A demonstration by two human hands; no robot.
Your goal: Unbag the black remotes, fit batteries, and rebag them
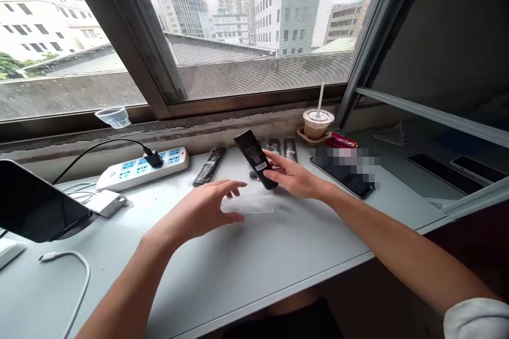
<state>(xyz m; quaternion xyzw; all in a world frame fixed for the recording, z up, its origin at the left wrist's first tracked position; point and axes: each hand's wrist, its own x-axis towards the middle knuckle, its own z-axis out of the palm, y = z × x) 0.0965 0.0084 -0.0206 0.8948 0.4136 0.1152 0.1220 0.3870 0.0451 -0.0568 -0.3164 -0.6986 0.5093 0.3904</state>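
Note:
My right hand (288,174) grips a black remote control (256,159) by its lower part. The remote is tilted above the desk, its back with a small white label facing me. Just left of it my left hand (210,204) is open, thumb and fingers apart. A clear plastic sleeve (254,204) lies by its fingertips; whether they touch it I cannot tell. Behind the hands are plastic-wrapped black remotes: one at the left (210,166), one at the right (290,149) and another beside it (274,145). My right hand partly covers those on the right.
On the left are a white power strip (143,169) with a black plug, a white charger (105,202), a white cable (85,270) and a black screen (35,201). A lidded drink cup (317,126), red packet (342,141) and dark tablet (345,172) sit right, below the window.

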